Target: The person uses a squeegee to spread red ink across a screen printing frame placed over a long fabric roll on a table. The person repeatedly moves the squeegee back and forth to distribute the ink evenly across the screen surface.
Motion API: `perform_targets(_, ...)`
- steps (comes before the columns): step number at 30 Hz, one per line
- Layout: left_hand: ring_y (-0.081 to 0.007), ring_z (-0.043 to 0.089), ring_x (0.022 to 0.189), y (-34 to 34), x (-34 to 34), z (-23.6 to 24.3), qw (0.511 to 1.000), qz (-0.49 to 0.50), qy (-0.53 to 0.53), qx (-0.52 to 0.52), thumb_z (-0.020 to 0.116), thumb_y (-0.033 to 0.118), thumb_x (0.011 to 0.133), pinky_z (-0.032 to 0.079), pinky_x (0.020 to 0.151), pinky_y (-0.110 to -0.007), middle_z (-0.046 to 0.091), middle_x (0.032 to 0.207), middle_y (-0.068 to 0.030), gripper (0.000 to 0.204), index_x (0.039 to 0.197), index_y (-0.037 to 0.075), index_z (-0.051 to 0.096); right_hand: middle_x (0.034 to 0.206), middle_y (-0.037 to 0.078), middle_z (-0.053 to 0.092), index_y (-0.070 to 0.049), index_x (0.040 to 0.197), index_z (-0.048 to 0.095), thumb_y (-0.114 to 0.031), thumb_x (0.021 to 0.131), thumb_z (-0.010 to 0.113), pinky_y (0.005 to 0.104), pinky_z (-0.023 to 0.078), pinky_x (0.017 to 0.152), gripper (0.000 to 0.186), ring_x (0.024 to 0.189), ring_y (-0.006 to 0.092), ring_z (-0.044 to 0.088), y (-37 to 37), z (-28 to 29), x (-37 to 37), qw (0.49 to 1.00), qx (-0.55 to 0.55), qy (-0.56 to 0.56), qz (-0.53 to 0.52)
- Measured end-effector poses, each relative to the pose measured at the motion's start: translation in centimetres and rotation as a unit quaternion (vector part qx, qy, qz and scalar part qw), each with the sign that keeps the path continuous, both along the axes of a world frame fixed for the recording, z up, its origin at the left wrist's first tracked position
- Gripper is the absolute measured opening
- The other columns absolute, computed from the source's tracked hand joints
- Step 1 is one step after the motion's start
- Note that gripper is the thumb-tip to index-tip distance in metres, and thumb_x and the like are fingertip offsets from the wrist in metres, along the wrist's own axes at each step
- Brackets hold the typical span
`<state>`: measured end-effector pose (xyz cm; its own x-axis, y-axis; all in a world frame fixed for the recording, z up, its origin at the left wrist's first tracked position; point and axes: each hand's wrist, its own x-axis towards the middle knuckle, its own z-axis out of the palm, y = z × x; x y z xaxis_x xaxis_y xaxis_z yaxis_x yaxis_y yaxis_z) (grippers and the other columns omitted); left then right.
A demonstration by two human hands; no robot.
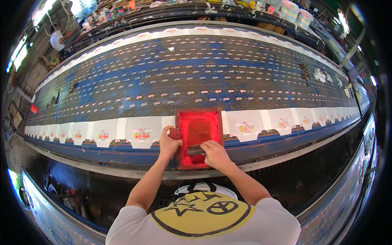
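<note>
A screen-printing frame (pixel 220 126), red with ink inside, lies over the near row of white fabric pieces (pixel 114 125). My left hand (pixel 167 145) is closed on a reddish block (pixel 174 133) at the frame's left side. In my right hand (pixel 216 154) is a dark squeegee (pixel 195 150), which rests on the inked mesh (pixel 200 130) toward the near end. The fabric beside the frame carries small colored cartoon prints (pixel 143 134). Whatever lies under the frame is hidden.
The long printing table (pixel 143 94) is dark blue and brown, covered with rows of small printed marks. Another fabric strip (pixel 183 31) runs along its far edge. Crumpled white scraps (pixel 319 75) lie at the right. Behind stands a cluttered bench (pixel 155 17) with bottles and containers.
</note>
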<state>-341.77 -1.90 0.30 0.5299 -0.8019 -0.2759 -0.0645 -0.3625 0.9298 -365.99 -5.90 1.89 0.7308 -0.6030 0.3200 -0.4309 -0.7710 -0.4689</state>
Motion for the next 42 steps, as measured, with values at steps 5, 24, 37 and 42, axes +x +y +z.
perform_targets(5, -0.0207, 0.071, 0.080, -3.2, -6.7, 0.9, 0.999, -0.014, 0.022, -0.042, 0.080, -0.007, 0.064, 0.059, 0.072, -0.035, 0.074, 0.095, -0.0117, 0.086, 0.144, 0.006, 0.050, 0.112, 0.018, 0.072, 0.003, 0.109, 0.071, 0.003, 0.070, 0.068, 0.0457, 0.056, 0.100, 0.039, 0.111, 0.0368, 0.067, -2.8, 2.2, -6.6, 1.000, -0.011, 0.002, -0.024)
perform_targets(24, -0.0198, 0.072, 0.081, -10.3, -24.5, -1.6, 0.999, -0.005, 0.048, 0.004, 0.083, -0.007, 0.065, 0.060, 0.073, -0.037, 0.074, 0.093, -0.0115, 0.082, 0.140, 0.008, 0.052, 0.116, 0.020, 0.073, 0.004, 0.112, 0.071, 0.003, 0.073, 0.068, 0.0464, 0.055, 0.103, 0.039, 0.113, 0.0377, 0.068, -8.8, -0.6, -25.2, 0.999, 0.020, 0.002, -0.033)
perform_targets(37, -0.0210, 0.072, 0.083, -10.5, -24.5, -0.7, 0.988, 0.001, 0.152, 0.000, 0.076, -0.017, 0.068, 0.060, 0.068, -0.039, 0.073, 0.098, -0.0108, 0.082, 0.141, 0.010, 0.050, 0.118, 0.020, 0.072, 0.003, 0.113, 0.071, 0.005, 0.073, 0.069, 0.0467, 0.055, 0.103, 0.040, 0.113, 0.0384, 0.068, -8.5, -0.3, -25.2, 1.000, 0.014, 0.006, -0.027)
perform_targets(42, -0.0218, 0.072, 0.083, -10.5, -24.1, -1.3, 0.991, 0.001, 0.134, 0.008, 0.075, -0.018, 0.067, 0.061, 0.069, -0.039, 0.073, 0.101, -0.0116, 0.085, 0.143, 0.010, 0.048, 0.111, 0.020, 0.073, 0.002, 0.108, 0.071, 0.004, 0.074, 0.070, 0.0482, 0.056, 0.098, 0.034, 0.108, 0.0392, 0.068, -9.6, 0.6, -25.4, 0.997, 0.057, 0.043, -0.006)
